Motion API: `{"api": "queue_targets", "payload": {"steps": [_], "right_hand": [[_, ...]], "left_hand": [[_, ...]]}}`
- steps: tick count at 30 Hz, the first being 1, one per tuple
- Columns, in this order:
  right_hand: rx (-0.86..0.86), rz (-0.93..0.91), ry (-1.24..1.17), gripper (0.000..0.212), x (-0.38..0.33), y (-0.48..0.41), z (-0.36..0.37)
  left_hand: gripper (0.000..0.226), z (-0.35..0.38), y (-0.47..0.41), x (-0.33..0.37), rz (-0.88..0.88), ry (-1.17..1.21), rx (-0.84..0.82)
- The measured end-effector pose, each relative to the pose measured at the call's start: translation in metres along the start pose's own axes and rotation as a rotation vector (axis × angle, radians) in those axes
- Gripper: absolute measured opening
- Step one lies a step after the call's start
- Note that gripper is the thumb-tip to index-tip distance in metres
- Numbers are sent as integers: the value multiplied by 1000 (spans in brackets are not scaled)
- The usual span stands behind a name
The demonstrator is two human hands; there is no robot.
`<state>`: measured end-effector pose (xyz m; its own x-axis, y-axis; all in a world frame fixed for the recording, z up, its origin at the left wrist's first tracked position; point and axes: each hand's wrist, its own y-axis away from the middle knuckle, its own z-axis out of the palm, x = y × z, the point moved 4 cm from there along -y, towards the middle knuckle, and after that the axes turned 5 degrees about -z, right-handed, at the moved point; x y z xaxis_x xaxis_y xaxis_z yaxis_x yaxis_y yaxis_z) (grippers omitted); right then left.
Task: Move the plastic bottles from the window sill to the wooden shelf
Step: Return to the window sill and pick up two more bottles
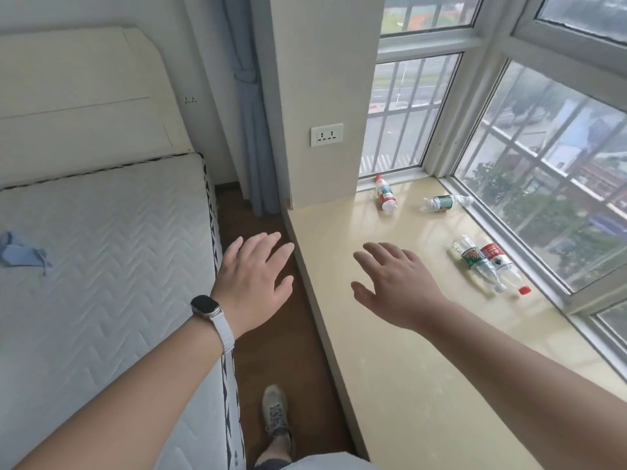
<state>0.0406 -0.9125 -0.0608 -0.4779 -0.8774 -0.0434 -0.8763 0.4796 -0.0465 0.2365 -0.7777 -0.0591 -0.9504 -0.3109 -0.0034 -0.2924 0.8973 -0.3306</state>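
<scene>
Bed mattress (101, 266), white quilted, fills the side across the floor strip from the window sill (390, 334); cream headboard (84, 96) stands behind it. Window sill is long, glossy cream, running under the barred window (543, 164). Grey-blue curtain (251, 130) hangs tied beside the wall column at the sill's far end, wall socket (326, 134) on that column just above the sill. Brown floor strip (288, 351) lies between sill and mattress, one grey shoe (275, 412) on it.

Left hand (252, 279) hovers over the floor strip just off the sill edge, palm down, fingers spread apart, holding nothing; watch (206, 306) with white strap on the wrist. Right hand (395, 286) hovers over the sill, palm down, fingers spread, empty, well apart from all bottles.

Four plastic bottles lie flat on the sill: red-label bottle (385, 195) at the far end near the column, green-label bottle (446, 202) beside it nearer the glass, then a touching pair closer in by the window frame, clear green-label bottle (475, 262) and red-cap bottle (502, 266). Blue cloth (20, 252) sits on the mattress, far from the sill
</scene>
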Motion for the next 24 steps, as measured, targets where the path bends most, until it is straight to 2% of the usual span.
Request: {"api": "queue_targets", "payload": {"steps": [12, 24], "right_hand": [[-36, 164, 137, 56, -13, -152, 5], [-24, 200, 88, 58, -16, -239, 19]], "left_hand": [[48, 52, -112, -168, 45, 115, 20], [53, 97, -177, -204, 64, 206, -84]]}}
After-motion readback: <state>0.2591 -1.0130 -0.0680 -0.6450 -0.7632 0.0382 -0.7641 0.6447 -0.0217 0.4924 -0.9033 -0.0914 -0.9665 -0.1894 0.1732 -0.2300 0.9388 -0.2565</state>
